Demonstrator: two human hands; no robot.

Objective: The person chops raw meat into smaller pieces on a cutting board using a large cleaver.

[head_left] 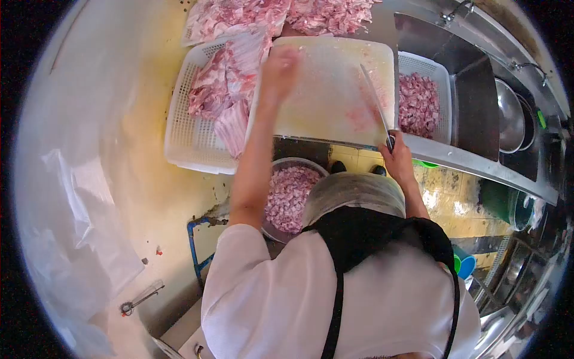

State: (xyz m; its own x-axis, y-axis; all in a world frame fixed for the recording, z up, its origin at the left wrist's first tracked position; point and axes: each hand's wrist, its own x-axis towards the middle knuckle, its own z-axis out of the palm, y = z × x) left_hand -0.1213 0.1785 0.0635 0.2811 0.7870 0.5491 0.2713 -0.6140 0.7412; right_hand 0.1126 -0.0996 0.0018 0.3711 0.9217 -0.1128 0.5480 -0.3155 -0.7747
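Observation:
My right hand [398, 157] is closed around the handle of a long knife [376, 99]. Its blade points up and to the left over the right part of a white cutting board [323, 90]. Smeared by motion, my left hand [281, 69] is over the board's left edge, close to raw ribs [222, 84]; whether its fingers hold anything cannot be made out. Those ribs lie in a white perforated basket [188, 134], with one slab hanging over the near rim. Pink smears and small scraps mark the board's surface.
More raw meat [236, 15] is piled beyond the board. Diced meat [417, 105] fills a white basket [443, 90] in the sink at right. A tub [320, 164] of diced meat stands below the board's near edge. Metal bowls [508, 113] sit farther right.

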